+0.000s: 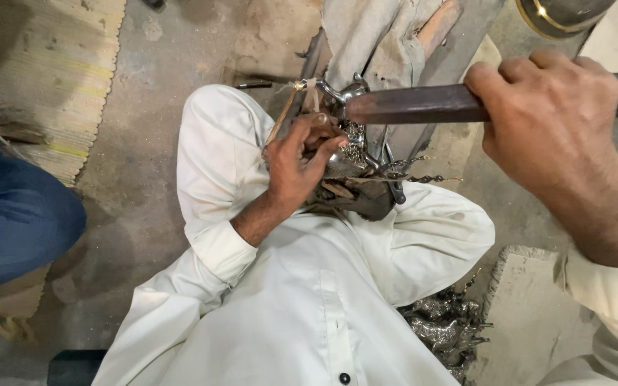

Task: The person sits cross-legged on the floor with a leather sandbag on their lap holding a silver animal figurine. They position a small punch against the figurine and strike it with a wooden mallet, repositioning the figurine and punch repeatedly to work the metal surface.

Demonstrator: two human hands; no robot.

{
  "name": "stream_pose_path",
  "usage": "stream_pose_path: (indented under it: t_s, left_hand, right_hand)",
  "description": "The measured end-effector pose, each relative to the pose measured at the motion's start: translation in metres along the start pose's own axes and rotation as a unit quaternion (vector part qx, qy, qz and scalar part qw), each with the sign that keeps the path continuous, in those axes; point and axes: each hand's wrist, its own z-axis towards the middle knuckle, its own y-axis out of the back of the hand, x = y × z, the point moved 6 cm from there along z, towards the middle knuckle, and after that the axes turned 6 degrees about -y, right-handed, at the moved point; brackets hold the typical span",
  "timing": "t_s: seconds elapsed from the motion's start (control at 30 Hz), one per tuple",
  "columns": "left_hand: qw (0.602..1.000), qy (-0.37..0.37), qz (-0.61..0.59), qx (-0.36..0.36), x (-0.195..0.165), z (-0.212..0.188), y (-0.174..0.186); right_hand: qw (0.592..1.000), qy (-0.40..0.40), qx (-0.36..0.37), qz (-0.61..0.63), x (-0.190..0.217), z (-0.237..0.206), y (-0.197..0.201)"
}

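Pinching the small silver casting point(345, 161) with my left hand point(296, 168) against the support above my knees, I close my right hand point(548, 118) fully around the dark file point(423, 104), which I should keep flat, near the finished castings point(445, 332) on the floor.

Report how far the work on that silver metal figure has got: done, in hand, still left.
Done: cannot tell; the pile of silver figures by the right knee may be finished or waiting. In hand: the left hand pins one silver figure against the wooden post, while the right hand grips a dark metal bar laid over it. Left: this piece is not yet released.
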Motion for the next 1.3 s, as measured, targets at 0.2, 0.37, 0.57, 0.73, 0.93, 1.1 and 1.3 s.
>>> stream_pose_path:
  t_s: [0.2,0.37,0.57,0.73,0.93,1.1,1.3]
  left_hand:
    - [0.996,-0.053,0.04,0.066,-0.004,-0.001,-0.002]
    - [0.992,-0.071,0.071,0.074,-0.01,0.0,-0.003]
    - [0.991,-0.073,0.08,0.073,-0.009,-0.002,-0.004]
    - [0.989,-0.072,0.102,0.075,-0.007,-0.003,-0.005]
    - [0.989,-0.084,0.095,0.072,-0.009,-0.002,-0.004]
    - [0.99,-0.086,0.082,0.077,-0.01,-0.001,-0.003]
    - [0.989,-0.094,0.078,0.083,-0.01,0.0,-0.003]
  right_hand:
    - [0.998,0.011,-0.042,0.033,0.002,0.001,0.003]
    - [0.996,0.008,-0.041,0.082,0.002,0.0,0.012]
    - [0.997,0.008,-0.022,0.072,0.006,0.0,0.027]
    - [0.998,-0.006,-0.006,0.062,0.009,0.005,0.035]
    - [0.997,-0.009,-0.019,0.078,0.012,0.004,0.033]
    - [0.998,-0.013,-0.019,0.052,0.012,0.0,0.023]
    - [0.999,-0.008,-0.017,0.031,0.01,-0.004,0.018]
